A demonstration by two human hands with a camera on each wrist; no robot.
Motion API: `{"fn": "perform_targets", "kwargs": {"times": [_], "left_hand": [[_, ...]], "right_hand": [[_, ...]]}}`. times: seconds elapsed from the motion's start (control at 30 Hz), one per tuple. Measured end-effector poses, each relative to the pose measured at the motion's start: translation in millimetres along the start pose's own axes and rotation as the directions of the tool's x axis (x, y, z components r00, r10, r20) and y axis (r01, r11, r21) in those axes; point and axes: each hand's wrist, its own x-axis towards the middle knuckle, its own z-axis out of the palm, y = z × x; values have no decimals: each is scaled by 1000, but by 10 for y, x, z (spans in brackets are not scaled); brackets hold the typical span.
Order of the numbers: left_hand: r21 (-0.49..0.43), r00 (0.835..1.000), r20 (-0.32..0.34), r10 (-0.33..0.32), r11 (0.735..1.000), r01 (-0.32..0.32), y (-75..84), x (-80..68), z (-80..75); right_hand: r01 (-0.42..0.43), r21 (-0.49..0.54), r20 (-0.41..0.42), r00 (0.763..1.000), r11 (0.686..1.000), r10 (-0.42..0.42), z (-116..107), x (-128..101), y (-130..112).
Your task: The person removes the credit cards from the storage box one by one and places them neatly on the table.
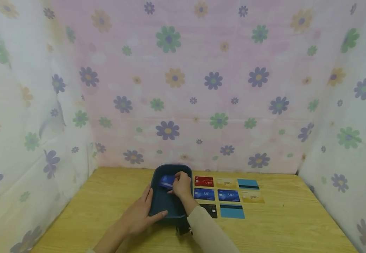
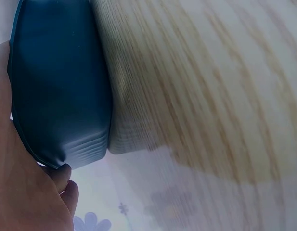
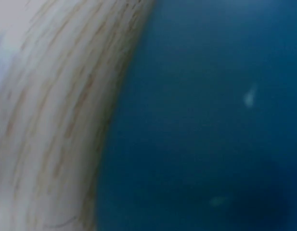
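Observation:
A dark blue plastic bin (image 1: pixel 167 205) rests on the wooden table. My left hand (image 1: pixel 138 214) grips it at the near left, fingers along the outer left wall and thumb at the near rim. In the left wrist view, fingertips of the left hand (image 2: pixel 35 187) curl at the edge of the bin (image 2: pixel 61 82). My right hand (image 1: pixel 182 184) reaches over the bin's right rim and pinches a shiny blue card (image 1: pixel 167 181) inside it, fingers covering the card's right end. The right wrist view shows the bin's blue wall (image 3: pixel 201 125) up close, without the hand.
Right of the bin, several cards lie in rows: a red VIP card (image 1: pixel 203 181), gold cards (image 1: pixel 253 196), blue VIP cards (image 1: pixel 228 195), light blue striped cards (image 1: pixel 232 211) and a black card (image 1: pixel 213 211) partly behind the right sleeve. Flowered cloth (image 1: pixel 189 105) walls the table's back and sides.

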Motion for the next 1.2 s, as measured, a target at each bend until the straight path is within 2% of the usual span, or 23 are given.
{"fn": "perform_targets", "kwargs": {"times": [0.17,0.4,0.6,0.7,0.87,1.0,1.2], "left_hand": [[2,1000,16,-1,1000,1,8,2,-8],[-11,1000,16,-7,1000,7,6,2,-27],[-8,999,32,-19,1000,19,0,2,-14],[-12,999,34,-19,1000,20,1,2,-3],[-23,998,49,-27,999,28,5,6,26],[-20,998,57,-37,999,39,-4,10,32],[-26,998,53,-20,999,21,2,18,-15]], "right_hand": [[86,-75,1,996,993,-86,-25,12,-31],[96,-99,12,995,990,-95,-5,44,-52],[76,-53,41,996,996,-74,12,39,-64],[101,-49,35,994,994,-99,-10,31,-98],[112,-67,51,993,991,-108,-150,1,-184],[103,-53,98,990,993,-97,-303,-14,-267],[115,-72,158,982,991,-103,-514,-18,-339]]}}
